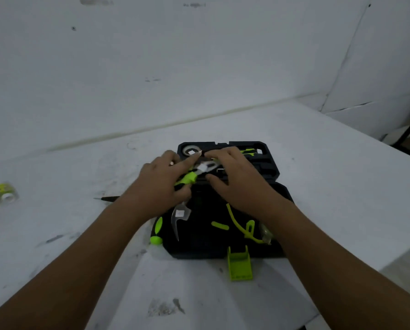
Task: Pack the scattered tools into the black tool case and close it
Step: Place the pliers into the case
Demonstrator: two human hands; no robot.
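- The black tool case (225, 244) lies open at frame centre; keep it flat.
- Your left hand (161, 184) is clamped on the green-handled pliers (194, 173); lower them squarely.
- Your right hand (237, 179) rests spread and empty; steady the pliers' head.
- Don't forget the dark pick (108, 199), mid-left.

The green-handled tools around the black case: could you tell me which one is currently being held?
The green-and-black-handled pliers, gripped by the left hand over the open black tool case; the hammer and screwdriver lie untouched nearer you.
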